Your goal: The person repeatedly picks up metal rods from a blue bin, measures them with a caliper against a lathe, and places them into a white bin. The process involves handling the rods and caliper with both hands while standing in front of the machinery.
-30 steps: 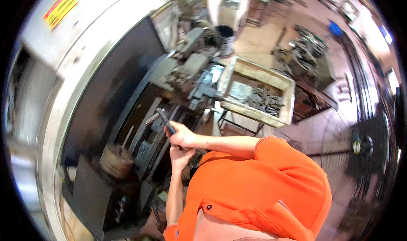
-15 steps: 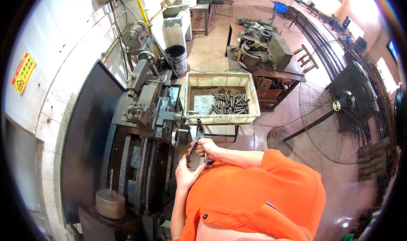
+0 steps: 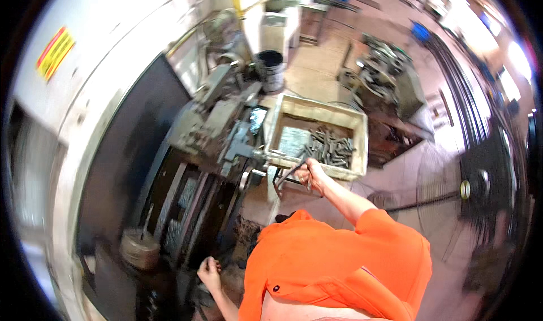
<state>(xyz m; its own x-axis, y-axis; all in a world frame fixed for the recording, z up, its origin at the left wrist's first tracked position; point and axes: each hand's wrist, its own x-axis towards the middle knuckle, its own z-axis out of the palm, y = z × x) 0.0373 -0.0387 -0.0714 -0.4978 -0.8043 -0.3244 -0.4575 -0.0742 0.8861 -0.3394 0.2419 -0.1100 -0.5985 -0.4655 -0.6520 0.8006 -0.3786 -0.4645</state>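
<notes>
The right hand's [image 3: 311, 176] fingers are curled closed round one end of a dark rod [image 3: 291, 175]. The rod's long axis slants from the fingers to the near left, its free end toward the lathe [image 3: 226, 146]. The right hand is the nearer one to the bin [image 3: 325, 107]; just beyond its fingers, to the far right, lies the heap of metal pins [image 3: 332, 147] inside. The left hand [image 3: 210, 274] hangs well apart at the near left, fingers loosely bent; whether they hold anything I cannot tell.
</notes>
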